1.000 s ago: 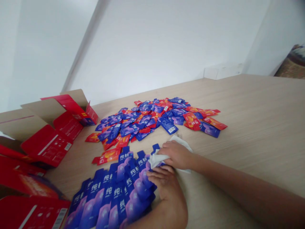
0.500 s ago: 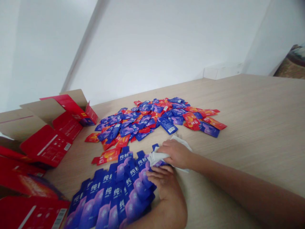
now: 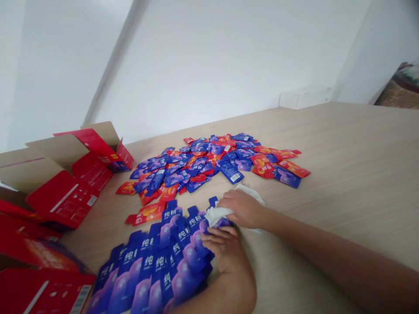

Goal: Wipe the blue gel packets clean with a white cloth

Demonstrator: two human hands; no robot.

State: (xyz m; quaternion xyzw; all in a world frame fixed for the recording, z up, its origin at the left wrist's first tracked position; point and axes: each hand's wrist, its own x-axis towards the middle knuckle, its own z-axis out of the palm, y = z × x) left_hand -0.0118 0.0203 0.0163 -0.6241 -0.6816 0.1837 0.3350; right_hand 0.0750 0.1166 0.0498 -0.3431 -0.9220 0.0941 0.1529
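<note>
My right hand [image 3: 242, 208] is closed on a white cloth [image 3: 218, 214] and presses it onto the top end of a fanned row of blue sachets [image 3: 157, 266] on the wooden table [image 3: 343, 174]. My left hand [image 3: 227, 249] lies on the near end of that row, fingers bent down over the sachets and holding them flat. Part of the cloth shows behind my right hand.
A loose heap of blue and red sachets [image 3: 212, 163] lies further back on the table. Open red cardboard cartons [image 3: 70, 174] stand at the left, with flattened red cartons [image 3: 39, 292] at the near left. A white wall rises behind the table.
Almost nothing has moved. My right hand with the cloth has shifted very slightly over the top of the blue sachets. My left hand stays in place.
</note>
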